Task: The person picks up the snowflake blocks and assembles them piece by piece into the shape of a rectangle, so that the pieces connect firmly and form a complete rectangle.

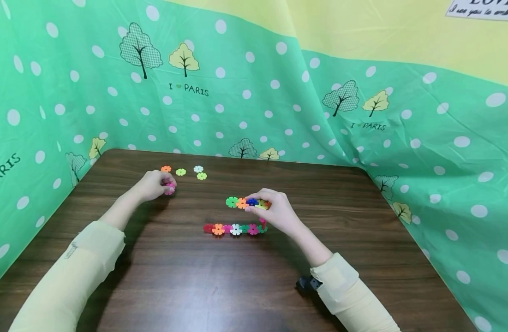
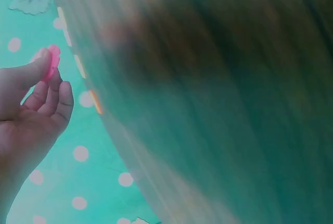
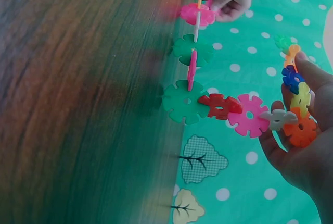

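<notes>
Near the table's back left, my left hand [image 1: 152, 185] pinches a pink notched flower-shaped disc [image 2: 54, 60] between thumb and fingers. My right hand [image 1: 278, 211] grips the upper arm of a chain of interlocking plastic discs [image 1: 236, 229]. That arm runs from a green end disc [image 1: 232, 202] through orange, blue and yellow, partly hidden by the fingers. In the right wrist view, a white disc [image 3: 278, 119], a pink disc [image 3: 248, 115] and a red disc [image 3: 221, 106] join it to a large green disc [image 3: 184, 101]. From there the lower row stretches left along the table to a red end.
Beyond my left hand lie loose discs: one orange [image 1: 165, 168], one white [image 1: 198, 169] and two lime ones [image 1: 181, 172]. The brown wooden table [image 1: 175, 276] meets a green dotted curtain [image 1: 245, 120] at its back and sides. A black device [image 1: 307, 283] sits at my right wrist.
</notes>
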`<action>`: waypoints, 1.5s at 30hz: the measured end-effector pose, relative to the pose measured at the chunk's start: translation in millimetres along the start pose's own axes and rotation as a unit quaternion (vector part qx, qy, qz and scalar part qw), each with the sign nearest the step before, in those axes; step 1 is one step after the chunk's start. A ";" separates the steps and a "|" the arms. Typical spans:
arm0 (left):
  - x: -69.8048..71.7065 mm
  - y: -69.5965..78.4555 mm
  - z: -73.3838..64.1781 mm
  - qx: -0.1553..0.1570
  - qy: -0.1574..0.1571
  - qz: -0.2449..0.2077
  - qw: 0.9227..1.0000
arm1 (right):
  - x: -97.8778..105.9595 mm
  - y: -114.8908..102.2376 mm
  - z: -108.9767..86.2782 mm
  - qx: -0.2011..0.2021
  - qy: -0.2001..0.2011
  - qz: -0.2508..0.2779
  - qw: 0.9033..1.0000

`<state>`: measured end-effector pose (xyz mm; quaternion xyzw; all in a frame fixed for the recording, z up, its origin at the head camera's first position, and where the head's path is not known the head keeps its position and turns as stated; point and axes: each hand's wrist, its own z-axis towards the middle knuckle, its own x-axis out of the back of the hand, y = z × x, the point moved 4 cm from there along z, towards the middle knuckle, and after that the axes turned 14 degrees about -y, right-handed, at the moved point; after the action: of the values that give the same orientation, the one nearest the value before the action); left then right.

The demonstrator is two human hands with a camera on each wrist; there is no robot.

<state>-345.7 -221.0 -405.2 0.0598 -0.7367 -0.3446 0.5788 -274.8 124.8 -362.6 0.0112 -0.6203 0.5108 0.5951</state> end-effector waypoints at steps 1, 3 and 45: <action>0.4 2.7 -0.5 -0.005 0.007 -0.007 1.000 | -0.3 0.1 -0.1 0.000 0.000 0.001 1.000; 1.6 8.8 -1.5 -0.013 0.023 -0.020 0.999 | -0.9 0.1 0.0 0.000 -0.001 0.002 1.000; -29.0 127.4 -35.1 0.019 0.113 -0.310 0.944 | -1.6 -3.9 -2.4 -0.012 0.021 -0.016 1.000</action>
<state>-265.4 -126.0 -352.1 0.3351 -0.6181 -0.4838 0.5211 -270.1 123.5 -362.0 0.0029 -0.6134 0.4937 0.6164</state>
